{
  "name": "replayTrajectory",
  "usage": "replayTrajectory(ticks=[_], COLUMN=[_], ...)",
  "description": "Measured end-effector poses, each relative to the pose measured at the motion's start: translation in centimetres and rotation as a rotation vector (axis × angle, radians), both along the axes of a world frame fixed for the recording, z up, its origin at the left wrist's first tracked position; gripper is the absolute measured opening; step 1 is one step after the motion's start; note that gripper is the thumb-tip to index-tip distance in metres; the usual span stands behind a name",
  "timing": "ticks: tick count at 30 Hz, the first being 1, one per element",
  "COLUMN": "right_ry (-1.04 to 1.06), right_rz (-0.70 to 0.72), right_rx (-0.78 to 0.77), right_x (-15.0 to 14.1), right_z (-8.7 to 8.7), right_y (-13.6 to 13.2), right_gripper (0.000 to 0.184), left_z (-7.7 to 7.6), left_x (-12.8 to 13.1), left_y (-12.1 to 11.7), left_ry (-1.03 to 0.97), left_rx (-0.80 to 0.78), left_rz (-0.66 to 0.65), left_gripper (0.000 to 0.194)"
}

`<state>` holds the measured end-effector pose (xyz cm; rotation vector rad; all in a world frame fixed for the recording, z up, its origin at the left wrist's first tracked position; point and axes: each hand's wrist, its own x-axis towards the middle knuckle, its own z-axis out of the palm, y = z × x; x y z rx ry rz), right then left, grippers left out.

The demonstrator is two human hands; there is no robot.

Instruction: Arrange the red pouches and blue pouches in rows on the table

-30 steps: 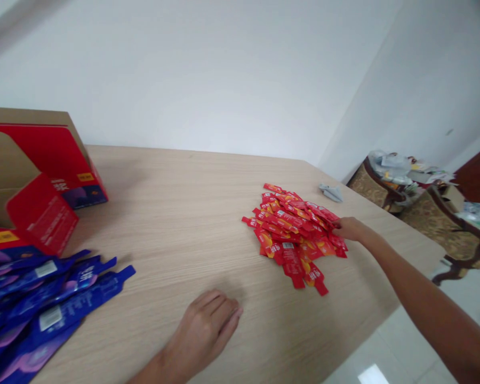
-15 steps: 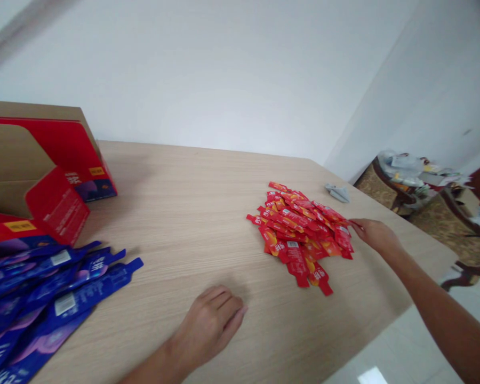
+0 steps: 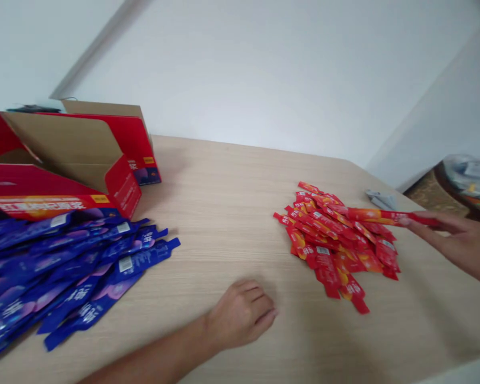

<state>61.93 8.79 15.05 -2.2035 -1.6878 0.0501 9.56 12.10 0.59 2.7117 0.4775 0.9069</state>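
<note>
In the head view my right hand [image 3: 460,240] grips a red sachet [image 3: 374,215] by one end, raised over the right side of a heap of red sachets [image 3: 324,240]. The held sachet is long and flat, with orange print. My left hand [image 3: 244,314] rests on the table with its fingers curled in, and nothing shows in it. On the left lies a spread of blue sachets [image 3: 128,261], apart from both hands.
An open red carton [image 3: 124,186] stands behind the blue sachets, with a second red carton [image 3: 138,141] behind it. A crumpled grey cloth-like piece [image 3: 381,199] lies beyond the red heap. Bagged items [image 3: 468,173] sit off the table's right end, on a chair.
My right hand has lifted a red sachet up from the heap's right edge. My left hand stays curled on the table. The view has turned left, showing more of the cartons.
</note>
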Motion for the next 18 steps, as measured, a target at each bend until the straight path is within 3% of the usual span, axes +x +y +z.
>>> replayTrajectory(ticks=[3, 6, 8, 11, 14, 18], right_ry=[0.032, 0.235, 0.3, 0.409, 0.516, 0.516], right_rz=[0.049, 0.437, 0.633, 0.803, 0.83, 0.83], right_rx=[0.085, -0.077, -0.132, -0.28, -0.452, -0.54], right_x=[-9.0, -19.2, -24.7, -30.5, -35.0, -40.7], right_z=[2.9, 4.9, 5.3, 4.9, 3.7, 1.6], right_y=[5.6, 13.2, 18.5, 25.6, 30.9, 36.1], right_gripper=[0.046, 0.052, 0.056, 0.051, 0.042, 0.036], left_z=[-0.5, -0.8, -1.4, -3.2, -5.4, -6.1], left_x=[0.2, 0.1, 0.2, 1.1, 2.6, 3.2], left_y=[-0.1, -0.1, 0.0, 0.5, 1.4, 2.3], left_ry=[0.002, 0.023, 0.02, 0.032, 0.132, 0.307], left_rx=[0.015, 0.038, 0.059, 0.116, 0.169, 0.142], left_rz=[-0.013, -0.006, 0.0, -0.028, -0.077, -0.176], left_gripper=[0.025, 0.023, 0.024, 0.032, 0.046, 0.019])
